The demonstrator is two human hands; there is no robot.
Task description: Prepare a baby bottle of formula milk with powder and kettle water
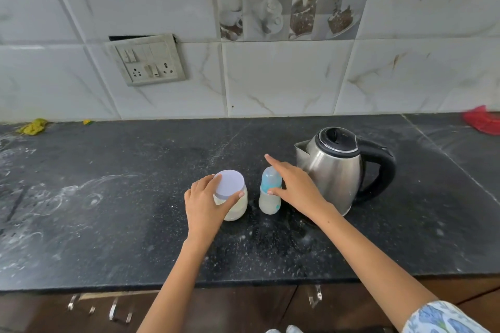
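A clear jar [236, 207] of pale powder with a lilac lid [230, 182] stands on the black counter [135, 197]. My left hand [205, 204] wraps around the jar's upper part, fingers on the lid's rim. Right of it stands a baby bottle [269, 200] with a blue collar and a clear cap, whitish liquid inside. My right hand [295, 188] touches the bottle from the right, thumb on the collar, fingers spread and the index finger pointing away. A steel kettle [335, 167] with a black lid and handle stands just behind that hand.
A switch and socket plate [148, 62] hangs on the tiled wall. A yellow cloth [33, 126] lies at the far left back, a red cloth [483, 119] at the far right back. White powder smears cover the counter's left part. Cabinet handles [119, 311] show below the front edge.
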